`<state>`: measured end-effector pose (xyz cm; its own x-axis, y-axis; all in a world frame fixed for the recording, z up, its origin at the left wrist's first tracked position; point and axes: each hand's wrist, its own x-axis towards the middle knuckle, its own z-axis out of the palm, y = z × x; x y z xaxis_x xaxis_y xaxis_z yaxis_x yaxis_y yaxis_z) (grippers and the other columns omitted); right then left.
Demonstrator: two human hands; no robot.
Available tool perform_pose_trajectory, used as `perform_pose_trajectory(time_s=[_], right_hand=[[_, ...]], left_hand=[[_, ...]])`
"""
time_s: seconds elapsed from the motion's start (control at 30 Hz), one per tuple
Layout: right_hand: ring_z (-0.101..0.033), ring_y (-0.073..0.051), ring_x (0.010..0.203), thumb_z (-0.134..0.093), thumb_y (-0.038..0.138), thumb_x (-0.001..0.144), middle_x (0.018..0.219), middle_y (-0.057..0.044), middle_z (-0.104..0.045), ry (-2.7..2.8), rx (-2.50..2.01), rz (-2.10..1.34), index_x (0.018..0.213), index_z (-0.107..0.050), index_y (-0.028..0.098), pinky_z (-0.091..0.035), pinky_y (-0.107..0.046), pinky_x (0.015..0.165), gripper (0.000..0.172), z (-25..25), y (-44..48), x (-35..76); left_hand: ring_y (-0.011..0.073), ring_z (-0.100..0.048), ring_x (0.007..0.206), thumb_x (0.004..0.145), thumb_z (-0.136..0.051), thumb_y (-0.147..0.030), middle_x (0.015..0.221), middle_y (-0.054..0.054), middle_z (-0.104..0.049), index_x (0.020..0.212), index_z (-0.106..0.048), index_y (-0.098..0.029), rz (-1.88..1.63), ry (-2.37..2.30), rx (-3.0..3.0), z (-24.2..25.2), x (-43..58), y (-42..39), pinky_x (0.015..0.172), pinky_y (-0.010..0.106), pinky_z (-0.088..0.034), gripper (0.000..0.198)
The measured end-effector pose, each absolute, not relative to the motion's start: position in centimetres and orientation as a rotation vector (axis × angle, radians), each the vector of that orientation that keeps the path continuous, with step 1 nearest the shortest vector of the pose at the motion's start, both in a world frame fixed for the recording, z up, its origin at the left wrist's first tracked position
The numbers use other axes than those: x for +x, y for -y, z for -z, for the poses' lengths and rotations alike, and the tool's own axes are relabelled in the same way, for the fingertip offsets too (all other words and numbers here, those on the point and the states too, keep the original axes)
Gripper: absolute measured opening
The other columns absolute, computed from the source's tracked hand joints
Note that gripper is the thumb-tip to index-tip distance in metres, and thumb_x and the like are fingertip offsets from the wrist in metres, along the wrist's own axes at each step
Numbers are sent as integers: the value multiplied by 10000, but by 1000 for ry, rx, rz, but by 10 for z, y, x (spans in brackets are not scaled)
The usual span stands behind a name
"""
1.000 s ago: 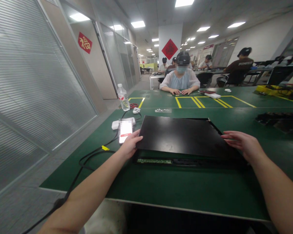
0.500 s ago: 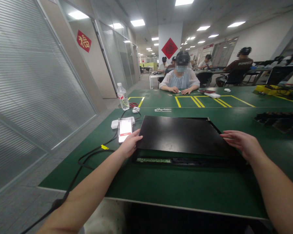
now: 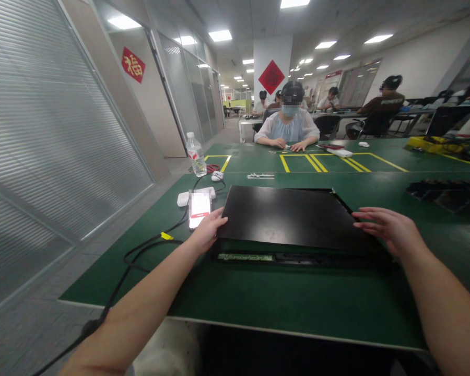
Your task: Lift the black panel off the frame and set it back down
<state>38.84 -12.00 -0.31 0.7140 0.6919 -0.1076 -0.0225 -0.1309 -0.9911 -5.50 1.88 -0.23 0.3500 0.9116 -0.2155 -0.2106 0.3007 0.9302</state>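
Observation:
A flat black panel (image 3: 285, 214), like a display screen, sits tilted over a black frame (image 3: 317, 259). Along the frame's near edge shows a strip of green circuit board (image 3: 246, 257). My left hand (image 3: 207, 230) grips the panel's left edge, thumb on top and fingers at the side. At the right edge my right hand (image 3: 391, 230) has its fingers stretched out, the tips at or just beside the edge; whether they touch I cannot tell. The right thumb is mostly hidden.
Left of the panel lie a lit phone (image 3: 199, 209), a white device (image 3: 183, 198) and a black cable (image 3: 131, 256). Behind stand a water bottle (image 3: 196, 155) and red-handled scissors (image 3: 212, 168). A co-worker (image 3: 288, 122) sits opposite. Dark parts (image 3: 438, 192) lie at the right.
The right fingers have spread slightly at the panel's right edge. My left hand keeps its hold, and the panel has barely moved. The view has shifted a little.

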Motion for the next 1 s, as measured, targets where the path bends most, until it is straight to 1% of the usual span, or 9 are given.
perform_pose_trajectory(time_s=[0.13, 0.27, 0.4, 0.5, 0.67, 0.77, 0.9, 1.0], right_hand=[[-783, -205, 714, -657, 171, 724, 894, -114, -813, 569, -1588, -664, 896, -738, 191, -567, -222, 583, 192, 4, 120, 390], [-779, -206, 695, -657, 173, 736, 855, -112, -806, 589, -1576, -648, 907, -733, 193, -563, -218, 561, 188, 9, 119, 394], [-773, -200, 672, -654, 194, 766, 821, -113, -800, 623, -1608, -631, 894, -722, 194, -548, -211, 550, 144, 14, 118, 395], [-777, -206, 689, -649, 196, 780, 825, -119, -801, 628, -1646, -625, 895, -723, 191, -548, -217, 563, 137, 13, 117, 395], [-779, -211, 700, -648, 196, 773, 844, -120, -805, 630, -1652, -619, 899, -727, 193, -556, -228, 570, 149, 11, 118, 392], [-776, -209, 693, -658, 193, 763, 837, -118, -803, 632, -1661, -622, 904, -729, 191, -557, -224, 560, 158, 8, 118, 389], [-767, -207, 669, -702, 169, 714, 800, -108, -791, 597, -1609, -632, 872, -723, 186, -610, -253, 607, 160, 4, 118, 385], [-752, -197, 639, -703, 150, 690, 769, -103, -779, 566, -1556, -619, 851, -726, 176, -629, -263, 620, 164, 2, 119, 384]], left_hand=[[259, -810, 959, 836, -687, -14, 1132, 128, -829, 1437, -669, -155, -901, -886, 963, 3, -57, -19, 823, 322, -650, 617], [254, -809, 971, 840, -689, -7, 1150, 130, -825, 1430, -671, -151, -898, -890, 965, 2, -57, -18, 863, 331, -649, 607], [242, -811, 952, 857, -667, -3, 1144, 122, -826, 1417, -678, -152, -900, -915, 960, 0, -56, -17, 840, 317, -651, 580], [248, -811, 952, 857, -662, -3, 1115, 126, -831, 1415, -682, -140, -903, -917, 964, 0, -56, -17, 827, 316, -651, 574], [264, -811, 964, 819, -713, -3, 1102, 127, -833, 1424, -680, -148, -899, -873, 962, 3, -57, -19, 853, 335, -653, 622], [266, -809, 976, 817, -710, 0, 1096, 122, -834, 1423, -679, -149, -895, -875, 966, 4, -57, -19, 876, 348, -651, 625], [269, -811, 963, 817, -688, 2, 1074, 119, -837, 1397, -692, -139, -892, -887, 978, 5, -56, -20, 885, 368, -654, 597], [278, -813, 954, 795, -716, -3, 1065, 126, -837, 1374, -705, -130, -892, -872, 979, 6, -56, -20, 884, 378, -658, 593]])
